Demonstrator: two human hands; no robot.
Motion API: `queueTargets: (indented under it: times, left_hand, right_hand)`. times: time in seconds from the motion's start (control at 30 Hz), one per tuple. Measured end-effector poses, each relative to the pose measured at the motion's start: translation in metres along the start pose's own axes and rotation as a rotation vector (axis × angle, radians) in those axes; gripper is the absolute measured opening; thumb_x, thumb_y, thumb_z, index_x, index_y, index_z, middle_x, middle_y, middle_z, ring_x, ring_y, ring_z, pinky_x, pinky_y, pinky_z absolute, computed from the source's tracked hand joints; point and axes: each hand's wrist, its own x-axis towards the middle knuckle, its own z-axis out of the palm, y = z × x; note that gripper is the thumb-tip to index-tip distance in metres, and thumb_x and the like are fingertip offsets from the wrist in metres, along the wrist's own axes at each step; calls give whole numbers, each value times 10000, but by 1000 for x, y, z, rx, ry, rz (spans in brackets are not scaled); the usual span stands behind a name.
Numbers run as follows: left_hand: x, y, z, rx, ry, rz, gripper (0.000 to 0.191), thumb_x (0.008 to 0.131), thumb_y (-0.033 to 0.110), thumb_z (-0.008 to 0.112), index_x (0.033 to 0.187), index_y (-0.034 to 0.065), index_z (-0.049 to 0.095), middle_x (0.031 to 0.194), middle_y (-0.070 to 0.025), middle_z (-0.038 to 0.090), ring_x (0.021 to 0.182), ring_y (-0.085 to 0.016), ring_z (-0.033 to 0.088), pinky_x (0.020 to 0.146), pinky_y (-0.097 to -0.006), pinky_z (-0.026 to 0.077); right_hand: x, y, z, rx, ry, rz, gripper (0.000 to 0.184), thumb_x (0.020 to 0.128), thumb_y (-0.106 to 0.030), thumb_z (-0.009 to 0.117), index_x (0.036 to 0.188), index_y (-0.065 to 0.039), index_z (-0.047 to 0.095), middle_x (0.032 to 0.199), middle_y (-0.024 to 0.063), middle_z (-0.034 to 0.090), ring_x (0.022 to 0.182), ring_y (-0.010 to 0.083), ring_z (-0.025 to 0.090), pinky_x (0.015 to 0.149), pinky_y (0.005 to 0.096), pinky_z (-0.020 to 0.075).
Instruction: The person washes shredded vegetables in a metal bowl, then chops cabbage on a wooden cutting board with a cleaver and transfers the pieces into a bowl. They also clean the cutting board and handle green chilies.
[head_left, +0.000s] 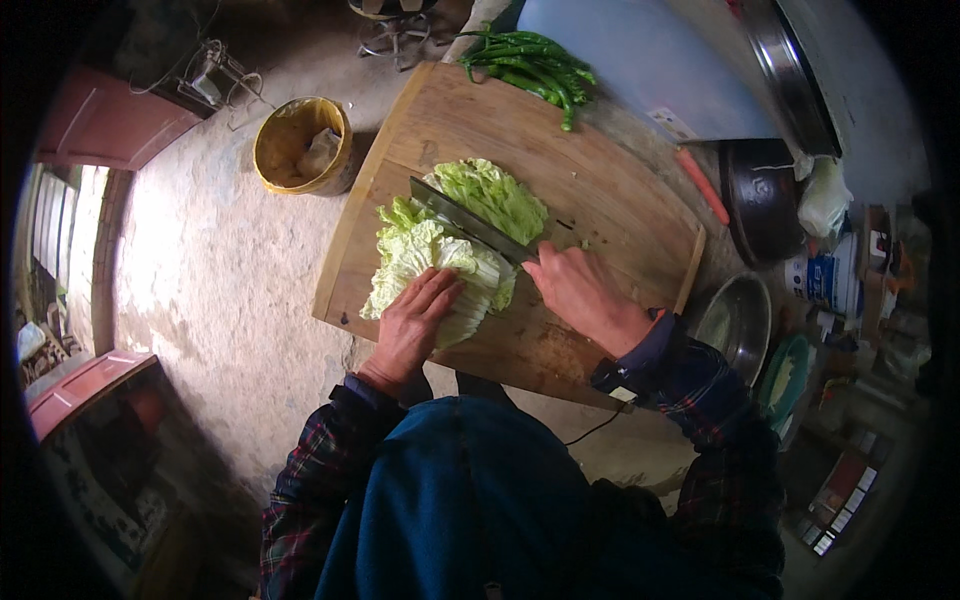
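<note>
On the wooden cutting board (622, 172) lies a stack of napa cabbage leaves (405, 262), pale green with white ribs. My left hand (420, 311) presses flat on this stack, its fingers side by side. My right hand (574, 289) grips the handle of a cleaver (469, 221), and the handle itself is mostly hidden in the fist. The blade stands on edge along the far side of the stack. Just beyond it rests a separate portion of cabbage (499, 199), leafy and greener. Where the blade's lower edge meets the leaves or board is hidden.
A bunch of long green peppers (532, 64) lies at the board's far edge. To the right are a carrot (703, 186), a dark pot (757, 202) and a metal basin (739, 322). A yellow-lined bin (285, 180) stands on the floor at left.
</note>
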Motion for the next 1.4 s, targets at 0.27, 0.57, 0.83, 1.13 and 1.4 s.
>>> queueTargets:
  times: [0.27,0.57,0.83,1.13,1.4]
  left_hand:
    - [-2,-5,2,35,-43,-6,376,823,76,601,1198,84,626,1306,-85,588,1229,-302,552,994,-379,489]
    - [-5,1,3,25,-29,-17,393,822,91,616,1215,104,612,1324,-78,576,1249,-298,534,1013,-379,476]
    - [-9,-3,6,23,-19,-19,420,808,67,583,1226,107,606,1338,-77,568,1254,-299,530,1012,-377,479]
    - [-7,-1,3,0,26,32,410,754,16,657,1160,74,631,1262,-120,594,1194,-341,567,947,-392,511]
    - [-10,-2,7,15,16,13,388,797,71,608,1182,111,630,1290,-61,564,1221,-280,545,943,-353,519]
  right_hand:
    - [13,6,51,-7,95,135,302,965,-295,582,838,-21,579,579,194,615,534,356,647,450,423,491]
    - [-23,-13,-7,25,254,-10,309,943,-281,617,777,-30,545,561,192,582,540,391,617,475,448,482]
    - [-10,-17,0,-74,12,-5,263,961,-224,566,851,14,576,609,195,629,588,357,664,515,443,511]
    - [6,0,62,-7,149,127,284,961,-278,585,815,-35,573,570,187,610,532,354,643,463,445,485]
    - [-38,-23,-6,-42,279,-32,274,964,-260,570,858,-8,562,558,186,598,522,353,635,455,442,477]
